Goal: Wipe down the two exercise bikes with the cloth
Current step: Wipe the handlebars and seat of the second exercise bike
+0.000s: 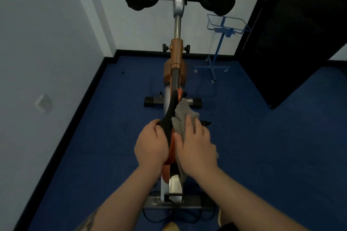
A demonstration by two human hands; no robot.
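Observation:
One exercise bike (176, 52) with an orange and silver frame stands straight ahead, its black handlebars and console at the top of the head view. Its black and orange saddle (170, 116) is right below me. My left hand (152, 146) grips the saddle's left side, fingers curled over its edge. My right hand (195, 148) lies flat with straight fingers on a grey cloth (183, 114), pressing it against the saddle's right side. Part of the cloth hangs below my right palm. No second bike is in view.
Blue carpet covers the floor. A white wall with a socket (44, 103) is on the left. A blue wheeled wire-basket stand (218, 47) stands behind the bike on the right, next to a dark door (293, 33). The bike's rear base bar (176, 202) lies near my feet.

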